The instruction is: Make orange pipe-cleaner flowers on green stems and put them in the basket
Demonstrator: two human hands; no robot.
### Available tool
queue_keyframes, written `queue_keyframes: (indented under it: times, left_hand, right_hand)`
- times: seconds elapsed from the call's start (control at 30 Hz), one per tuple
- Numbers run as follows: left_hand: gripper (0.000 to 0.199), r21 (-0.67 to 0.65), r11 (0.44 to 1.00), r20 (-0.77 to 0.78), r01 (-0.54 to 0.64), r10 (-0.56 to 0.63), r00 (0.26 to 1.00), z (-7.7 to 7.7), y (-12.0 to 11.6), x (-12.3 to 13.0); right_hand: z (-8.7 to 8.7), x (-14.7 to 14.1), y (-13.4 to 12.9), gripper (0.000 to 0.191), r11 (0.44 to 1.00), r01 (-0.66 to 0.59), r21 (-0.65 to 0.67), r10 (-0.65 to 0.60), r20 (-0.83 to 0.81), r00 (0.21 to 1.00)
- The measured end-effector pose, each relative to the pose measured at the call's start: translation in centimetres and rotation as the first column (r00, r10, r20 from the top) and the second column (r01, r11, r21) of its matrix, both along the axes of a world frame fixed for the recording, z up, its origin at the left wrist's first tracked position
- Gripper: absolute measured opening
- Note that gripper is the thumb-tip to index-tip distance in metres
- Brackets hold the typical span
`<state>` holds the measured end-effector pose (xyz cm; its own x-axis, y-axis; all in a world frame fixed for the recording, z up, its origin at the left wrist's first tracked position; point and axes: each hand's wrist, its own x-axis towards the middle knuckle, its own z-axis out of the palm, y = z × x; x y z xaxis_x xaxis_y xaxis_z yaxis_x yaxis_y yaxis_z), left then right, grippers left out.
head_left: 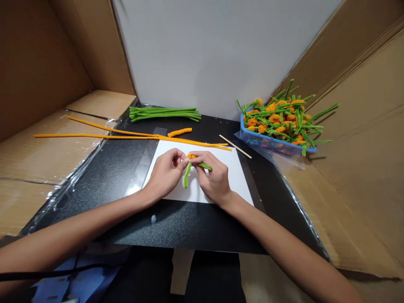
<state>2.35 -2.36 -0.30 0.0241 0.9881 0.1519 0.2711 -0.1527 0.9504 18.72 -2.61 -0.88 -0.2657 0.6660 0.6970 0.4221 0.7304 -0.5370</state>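
Above a white sheet of paper (176, 191), my two hands meet around a small orange coil of pipe cleaner (191, 156) with green pipe cleaner (186, 179) ends sticking out. One green end hangs down between the hands; the other crosses my right fingers. My right hand (214, 174) is closed on this piece, thumb and forefinger pinching it. Thumb and fingertips of my left hand (167, 170) are pinched together at the left side of the orange coil. The fingers partly hide where orange and green join.
Long orange pipe cleaners (126, 136) lie across the table behind the paper, beside a coiled orange piece (179, 132). Farther back is a green pipe cleaner bundle (164, 113). A wooden stick (235, 146) lies right, near a blue basket (271, 143) heaped with orange-and-green pieces. Cardboard walls flank the table.
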Motion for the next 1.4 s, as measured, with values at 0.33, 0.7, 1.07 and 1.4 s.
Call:
queue_keyframes:
  times: [0.33,0.7,1.07,1.4]
  left_hand:
    - [0.033,-0.027,0.979,0.360,0.203,-0.180,0.915,0.1,0.8,0.4]
    - [0.021,-0.262,0.873,0.637,0.412,-0.164,0.753,-0.3,1.2,0.6]
    - [0.023,-0.210,0.913,0.606,0.349,-0.159,0.780,-0.9,1.1,0.5]
    - [0.025,-0.237,0.955,0.654,0.178,0.021,0.757,-0.6,1.3,0.7]
  right_hand:
    - [0.5,-0.3,0.7,0.017,0.892,-0.153,-0.425,-0.056,-0.439,0.897]
    - [0.6,0.1,1.0,0.009,0.882,-0.005,-0.472,-0.188,-0.362,0.913]
    - [1.4,-0.1,0.3,0.016,0.969,0.149,-0.198,-0.186,-0.179,0.966]
    - [1.1,0.4,1.1,0.021,0.974,0.024,-0.226,-0.056,-0.138,0.989]
